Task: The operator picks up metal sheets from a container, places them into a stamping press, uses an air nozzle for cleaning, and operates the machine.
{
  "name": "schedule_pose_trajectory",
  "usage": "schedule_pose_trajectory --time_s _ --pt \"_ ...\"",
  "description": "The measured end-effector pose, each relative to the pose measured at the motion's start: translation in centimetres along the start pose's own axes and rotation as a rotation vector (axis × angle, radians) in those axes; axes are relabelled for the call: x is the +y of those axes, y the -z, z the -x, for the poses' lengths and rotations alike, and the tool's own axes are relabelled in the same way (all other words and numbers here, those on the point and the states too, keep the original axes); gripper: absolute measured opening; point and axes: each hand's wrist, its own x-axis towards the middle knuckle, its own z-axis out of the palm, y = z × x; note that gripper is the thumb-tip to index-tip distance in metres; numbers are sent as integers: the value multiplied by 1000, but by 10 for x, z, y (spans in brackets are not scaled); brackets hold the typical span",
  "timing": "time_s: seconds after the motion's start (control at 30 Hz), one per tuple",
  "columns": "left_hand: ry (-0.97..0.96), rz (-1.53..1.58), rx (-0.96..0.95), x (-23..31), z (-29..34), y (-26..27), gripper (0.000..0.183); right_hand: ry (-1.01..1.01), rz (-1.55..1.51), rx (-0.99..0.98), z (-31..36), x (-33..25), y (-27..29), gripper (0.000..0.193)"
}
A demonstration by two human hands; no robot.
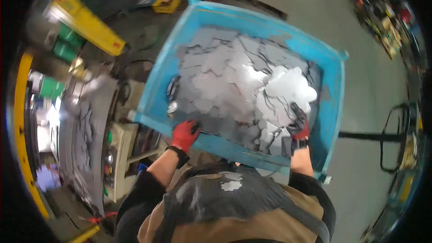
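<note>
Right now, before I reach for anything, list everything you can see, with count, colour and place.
bin: one, blue, centre
flat pieces: many, grey, inside the bin; some right-hand ones shiny, scallop-edged
yellow beam: one, upper left
yellow tray: one, beyond the bin
green containers: at least two, upper left
shelf unit: one, cream, left
mixed clutter: too blurred to count, many colours, upper right
floor: grey, right
apron: one, dark, on your front
left grip: one, red-and-black glove, at the bin's near rim
right grip: one, red-and-black glove, at the right-hand pieces
</note>
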Motion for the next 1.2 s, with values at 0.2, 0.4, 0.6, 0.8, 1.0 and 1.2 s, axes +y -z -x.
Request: schedule_pose_trajectory --time_s 0.2,0.4,0.6,0.8,1.0,1.2 --pt "-64 1882 -742 41 -36 47 54 -448 -1078 -46 -7 -115 -53 38" --pt "335 2031 -845 5 45 152 45 724 -209 -589 -11 -239 -152 33" --pt "95 1750 -217 -128 126 197 43 9 -544 -870 -17 -365 -301 29" --pt "189 2119 101 -234 166 274 30 -146 -954 -892 -37 -435 -469 39" --pt "167 1910 267 -323 163 300 31 271 -466 -652 -54 -439 -564 53" --pt "188 1942 370 -353 141 276 27 173 -447 -752 -91 -456 -547 40"
